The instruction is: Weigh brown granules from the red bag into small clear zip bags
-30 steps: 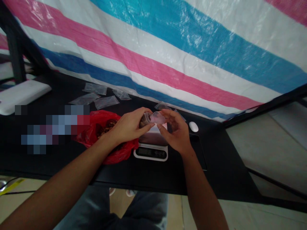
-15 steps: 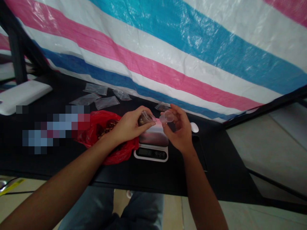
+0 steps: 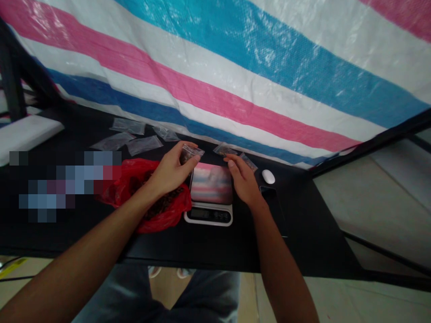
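My left hand (image 3: 173, 168) pinches a small clear zip bag (image 3: 191, 154) with brown bits in it, above the left back corner of a kitchen scale (image 3: 208, 214). The scale's shiny plate (image 3: 211, 184) bears nothing and mirrors the striped sheet. At the plate's right edge my right hand (image 3: 244, 179) is low, fingers curled together; what they hold, if anything, is hidden. Beneath my left forearm lies an opened red plastic bag (image 3: 175, 215) with dark brown pieces inside. Two small filled zip bags, one behind (image 3: 225, 149) and one beside (image 3: 249, 162) my right fingers, lie on the table.
Several flat clear zip bags (image 3: 144, 145) lie at the back left. A white mouse (image 3: 268, 176) and a dark phone-like slab (image 3: 274, 208) are at the right on the black table (image 3: 313, 224). A striped sheet (image 3: 215, 89) hangs behind; a white box-like object (image 3: 30, 134) sits far left.
My right hand has lowered to the scale's right side, and the clear cup it held is out of sight. My left hand has moved left and back with the zip bag, uncovering the plate.
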Tool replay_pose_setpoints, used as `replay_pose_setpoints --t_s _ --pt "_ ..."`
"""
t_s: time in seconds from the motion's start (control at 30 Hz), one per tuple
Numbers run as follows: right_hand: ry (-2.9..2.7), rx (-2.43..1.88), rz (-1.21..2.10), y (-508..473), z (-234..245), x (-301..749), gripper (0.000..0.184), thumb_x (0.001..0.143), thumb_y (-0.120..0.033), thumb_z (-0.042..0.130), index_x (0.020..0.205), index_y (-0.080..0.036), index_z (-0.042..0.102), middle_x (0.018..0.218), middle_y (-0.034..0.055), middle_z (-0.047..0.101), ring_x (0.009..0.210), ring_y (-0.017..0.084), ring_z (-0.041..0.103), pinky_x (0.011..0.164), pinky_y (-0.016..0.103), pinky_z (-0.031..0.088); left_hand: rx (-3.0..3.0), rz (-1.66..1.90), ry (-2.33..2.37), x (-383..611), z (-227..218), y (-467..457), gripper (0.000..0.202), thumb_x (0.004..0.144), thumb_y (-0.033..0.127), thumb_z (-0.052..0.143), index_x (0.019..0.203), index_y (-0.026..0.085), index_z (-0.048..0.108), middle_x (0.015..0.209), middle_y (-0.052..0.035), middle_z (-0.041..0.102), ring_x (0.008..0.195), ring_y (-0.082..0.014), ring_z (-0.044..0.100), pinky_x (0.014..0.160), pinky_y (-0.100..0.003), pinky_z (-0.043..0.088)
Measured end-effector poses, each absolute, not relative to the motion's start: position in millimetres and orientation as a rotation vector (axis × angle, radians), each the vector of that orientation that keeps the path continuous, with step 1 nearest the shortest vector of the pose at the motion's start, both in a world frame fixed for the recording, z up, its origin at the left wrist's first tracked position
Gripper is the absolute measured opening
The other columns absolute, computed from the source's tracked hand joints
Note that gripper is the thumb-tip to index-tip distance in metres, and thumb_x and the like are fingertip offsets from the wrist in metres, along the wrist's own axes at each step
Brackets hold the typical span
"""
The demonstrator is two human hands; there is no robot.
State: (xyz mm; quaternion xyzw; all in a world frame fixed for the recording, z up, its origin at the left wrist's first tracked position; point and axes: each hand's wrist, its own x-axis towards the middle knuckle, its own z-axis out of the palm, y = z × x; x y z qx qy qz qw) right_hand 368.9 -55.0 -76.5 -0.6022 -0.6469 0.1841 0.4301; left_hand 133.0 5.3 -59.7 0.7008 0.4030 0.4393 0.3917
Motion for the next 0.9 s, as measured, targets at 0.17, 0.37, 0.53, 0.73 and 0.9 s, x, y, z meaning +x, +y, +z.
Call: replay_pose_setpoints --t_s 0.17,0.37,0.53,0.73,0.9 --pt "-1.639 -1.582 0.524 -49 -88 379 0.06 0.104 -0.067 0.04 0.123 -0.022 0.074 0.129 0.0116 0.077 0.125 0.028 0.069 0.113 0.047 0.049 1.787 1.019 1.087 132 -65 9 0.036 0.09 0.05 0.065 0.105 0.018 0.068 0.097 -0.0045 0.075 0.088 -0.0222 0.067 0.081 -0.034 0.052" --pt "-1.676 -1.588 0.525 -50 -88 381 0.065 0.105 -0.07 0.036 0.108 -0.022 0.079 0.114 0.0109 0.081 0.112 0.028 0.074 0.103 0.045 0.054 1.853 0.848 1.039 131 -73 13 0.032 0.089 0.047 0.063 0.103 0.019 0.071 0.094 -0.0043 0.076 0.086 -0.0232 0.07 0.078 -0.035 0.054" --pt "-1.685 -1.609 0.565 -52 -84 381 0.065 0.106 -0.069 0.034 0.109 -0.021 0.078 0.112 0.0108 0.081 0.107 0.027 0.074 0.098 0.043 0.055 1.896 0.769 1.052 129 -73 14 0.031 0.088 0.048 0.062 0.098 0.02 0.071 0.089 -0.0035 0.076 0.083 -0.0243 0.071 0.076 -0.035 0.053" --pt "-1.639 -1.653 0.496 -51 -84 386 0.07 0.104 -0.072 0.03 0.111 -0.021 0.077 0.101 0.0107 0.081 0.097 0.028 0.076 0.092 0.045 0.056 1.921 0.741 1.101 127 -72 15 0.028 0.088 0.046 0.062 0.097 0.021 0.072 0.089 -0.0032 0.077 0.083 -0.0247 0.071 0.074 -0.035 0.052" --pt "-1.647 -1.588 0.353 -48 -85 385 0.068 0.104 -0.072 0.032 0.114 -0.021 0.076 0.121 0.013 0.079 0.12 0.031 0.07 0.108 0.049 0.05 1.927 0.7 1.108 127 -67 13 0.027 0.088 0.044 0.062 0.095 0.02 0.072 0.084 -0.0027 0.076 0.077 -0.0235 0.069 0.07 -0.033 0.049"
